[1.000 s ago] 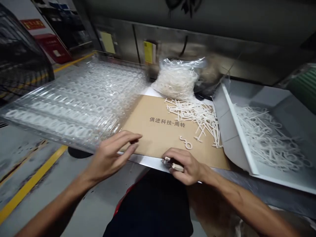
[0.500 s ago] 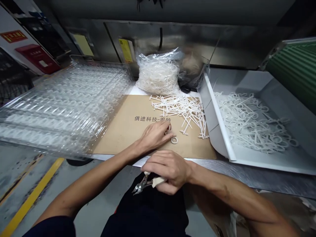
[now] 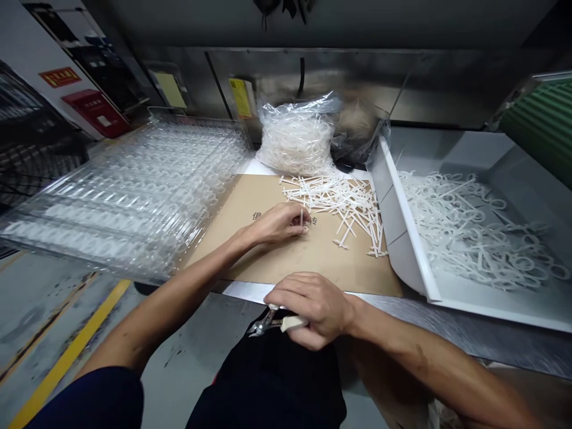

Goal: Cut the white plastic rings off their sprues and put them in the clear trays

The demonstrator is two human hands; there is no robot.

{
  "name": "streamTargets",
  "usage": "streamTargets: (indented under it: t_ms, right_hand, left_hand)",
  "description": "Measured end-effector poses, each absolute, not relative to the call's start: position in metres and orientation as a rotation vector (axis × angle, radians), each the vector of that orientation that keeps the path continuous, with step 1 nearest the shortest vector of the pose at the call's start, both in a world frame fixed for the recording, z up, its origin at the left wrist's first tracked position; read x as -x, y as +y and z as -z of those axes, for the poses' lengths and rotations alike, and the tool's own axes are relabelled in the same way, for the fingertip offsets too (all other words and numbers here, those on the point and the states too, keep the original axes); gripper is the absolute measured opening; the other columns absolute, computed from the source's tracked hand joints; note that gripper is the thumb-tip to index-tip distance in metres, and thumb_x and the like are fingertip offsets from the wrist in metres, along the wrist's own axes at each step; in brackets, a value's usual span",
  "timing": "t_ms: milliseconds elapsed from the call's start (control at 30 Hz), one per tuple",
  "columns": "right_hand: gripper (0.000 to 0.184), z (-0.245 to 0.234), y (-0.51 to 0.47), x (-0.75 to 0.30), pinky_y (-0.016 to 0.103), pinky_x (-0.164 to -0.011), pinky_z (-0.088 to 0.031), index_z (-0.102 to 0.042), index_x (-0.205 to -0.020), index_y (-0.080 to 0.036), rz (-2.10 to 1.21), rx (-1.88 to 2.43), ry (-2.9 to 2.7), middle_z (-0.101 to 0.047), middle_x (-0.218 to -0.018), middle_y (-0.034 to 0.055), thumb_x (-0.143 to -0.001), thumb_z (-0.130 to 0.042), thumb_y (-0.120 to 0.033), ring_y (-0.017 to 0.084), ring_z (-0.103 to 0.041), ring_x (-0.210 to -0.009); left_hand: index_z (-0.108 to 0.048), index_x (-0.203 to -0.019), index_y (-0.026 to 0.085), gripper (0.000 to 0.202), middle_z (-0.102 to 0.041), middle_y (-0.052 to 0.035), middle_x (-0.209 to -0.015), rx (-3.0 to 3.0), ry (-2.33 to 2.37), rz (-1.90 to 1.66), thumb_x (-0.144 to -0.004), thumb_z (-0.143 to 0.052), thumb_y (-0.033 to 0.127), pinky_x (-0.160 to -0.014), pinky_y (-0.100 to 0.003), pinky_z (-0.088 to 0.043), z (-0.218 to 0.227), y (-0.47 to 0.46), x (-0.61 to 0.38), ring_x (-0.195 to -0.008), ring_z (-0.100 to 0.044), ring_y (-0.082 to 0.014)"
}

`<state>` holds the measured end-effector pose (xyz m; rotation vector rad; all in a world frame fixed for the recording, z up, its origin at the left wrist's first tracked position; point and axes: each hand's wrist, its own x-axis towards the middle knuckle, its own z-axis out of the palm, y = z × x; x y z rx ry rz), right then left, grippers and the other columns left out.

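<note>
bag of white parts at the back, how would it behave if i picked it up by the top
The bag is thin, crinkled film, so it would likely sag and shift shape rather than hold stiff. It is stuffed with small thin plastic pieces, so probably light for its bulk. Its top looks loosely gathered, so tipping it might spill some.
</note>
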<state>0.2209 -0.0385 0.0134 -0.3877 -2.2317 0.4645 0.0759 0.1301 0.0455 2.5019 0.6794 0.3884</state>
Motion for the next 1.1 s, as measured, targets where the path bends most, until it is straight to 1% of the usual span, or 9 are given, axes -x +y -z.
streamTargets:
  t_ms: [167, 267, 333, 467, 600, 700, 833, 967, 1100]
  right_hand:
    - [0.048, -0.019, -0.038, -0.222, 0.038, -0.075, -0.057, -0.058, -0.122, -0.014, -0.605, 0.455, -2.103, -0.072, -0.095, 0.0123, -0.073, -0.055, -0.013, 0.025, -0.067, -0.081]
    - [0.042, -0.027, -0.037, -0.225, 0.036, -0.075, -0.057, -0.058, -0.122, -0.015, -0.732, 0.54, -2.024, -0.07, -0.098, 0.0124, -0.08, -0.058, -0.013, 0.024, -0.066, -0.083]
    - [0.04, -0.031, -0.037, -0.228, 0.037, -0.077, -0.057, -0.058, -0.124, -0.016, -0.818, 0.607, -1.968, -0.069, -0.101, 0.0121, -0.084, -0.059, -0.016, 0.023, -0.066, -0.085]
    - [0.038, -0.034, -0.034, -0.236, 0.039, -0.082, -0.057, -0.058, -0.129, -0.016, -0.986, 0.754, -1.852, -0.069, -0.103, 0.0109, -0.093, -0.058, -0.027, 0.024, -0.067, -0.09]
    - [0.037, -0.034, -0.033, -0.243, 0.039, -0.085, -0.057, -0.061, -0.129, -0.016, -1.16, 0.907, -1.731, -0.069, -0.106, 0.0105, -0.103, -0.051, -0.04, 0.023, -0.068, -0.093]
    - [0.039, -0.037, -0.033, -0.244, 0.037, -0.084, -0.057, -0.061, -0.132, -0.015, -1.272, 1.007, -1.651, -0.069, -0.106, 0.0098, -0.108, -0.046, -0.041, 0.022, -0.067, -0.092]
    - [0.04, -0.044, -0.034, -0.243, 0.034, -0.078, -0.055, -0.065, -0.126, -0.014, -1.423, 1.124, -1.56, -0.067, -0.099, 0.0077, -0.108, -0.048, -0.046, 0.02, -0.065, -0.085]
    - [0.039, -0.045, -0.034, -0.243, 0.034, -0.079, -0.055, -0.067, -0.116, -0.016, -1.494, 1.21, -1.546, -0.066, -0.097, 0.0067, -0.106, -0.05, -0.05, 0.02, -0.063, -0.084]
    - [0.036, -0.045, -0.033, -0.243, 0.031, -0.074, -0.054, -0.068, -0.117, -0.017, -1.502, 1.221, -1.582, -0.065, -0.096, 0.0058, -0.107, -0.05, -0.046, 0.019, -0.06, -0.083]
  left_hand:
    - [-0.066, -0.129, 0.018, 0.046, -0.064, -0.0096, -0.113, -2.51, 0.806, -0.455, -0.092, -0.07, 0.045, -0.094, -0.039, -0.05, -0.033, 0.125, -0.036, -0.101, -0.063, -0.0241]
    - [-0.066, -0.132, 0.019, 0.045, -0.061, -0.0109, -0.118, -2.49, 0.885, -0.496, -0.093, -0.068, 0.044, -0.099, -0.042, -0.05, -0.019, 0.118, -0.024, -0.11, -0.062, -0.0264]
    - [-0.069, -0.126, 0.021, 0.038, -0.062, -0.0101, -0.117, -2.47, 0.919, -0.545, -0.095, -0.067, 0.042, -0.1, -0.042, -0.05, -0.01, 0.114, -0.026, -0.111, -0.061, -0.0259]
    - [-0.072, -0.107, 0.019, 0.021, -0.067, -0.0074, -0.104, -2.405, 0.971, -0.673, -0.095, -0.064, 0.035, -0.091, -0.038, -0.053, -0.005, 0.106, -0.033, -0.096, -0.064, -0.0218]
    - [-0.069, -0.105, 0.017, 0.015, -0.07, -0.0035, -0.09, -2.323, 1.022, -0.843, -0.093, -0.065, 0.026, -0.077, -0.03, -0.054, -0.016, 0.09, -0.024, -0.078, -0.065, -0.0157]
    - [-0.069, -0.107, 0.017, 0.017, -0.072, -0.004, -0.092, -2.234, 1.087, -1.077, -0.094, -0.067, 0.027, -0.076, -0.029, -0.054, -0.03, 0.07, -0.012, -0.078, -0.066, -0.0141]
    - [-0.071, -0.105, 0.019, 0.015, -0.073, -0.0039, -0.092, -2.087, 1.067, -1.362, -0.092, -0.073, 0.026, -0.075, -0.03, -0.055, -0.039, 0.044, -0.005, -0.078, -0.066, -0.0143]
    - [-0.072, -0.105, 0.022, 0.016, -0.073, -0.0053, -0.094, -1.945, 1.043, -1.493, -0.09, -0.075, 0.026, -0.073, -0.033, -0.057, -0.027, 0.029, -0.009, -0.079, -0.067, -0.0167]
    - [-0.072, -0.105, 0.022, 0.017, -0.073, -0.0052, -0.093, -1.839, 1.055, -1.545, -0.089, -0.077, 0.023, -0.072, -0.033, -0.057, -0.009, 0.022, -0.017, -0.08, -0.068, -0.0167]
